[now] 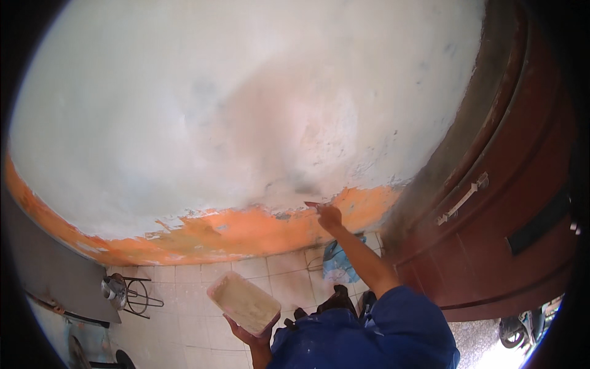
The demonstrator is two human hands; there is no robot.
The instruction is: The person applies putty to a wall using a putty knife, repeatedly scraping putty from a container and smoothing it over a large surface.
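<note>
Here the right hand (330, 216) is closed around what looks like a small putty knife (312, 204), its blade touching the wall (246, 111) right where white filler meets the orange band (233, 230). To do this well, I would keep the blade at a low angle and draw it in even strokes, so that the edge feathers out. The right arm reaches forward and down, nearly straight. The left hand (249, 335), low and close to the body, grips the pink tray (243, 302) from below, tilted.

Head fisheye, close to wall (215, 111), facing it, tilted down.
</note>
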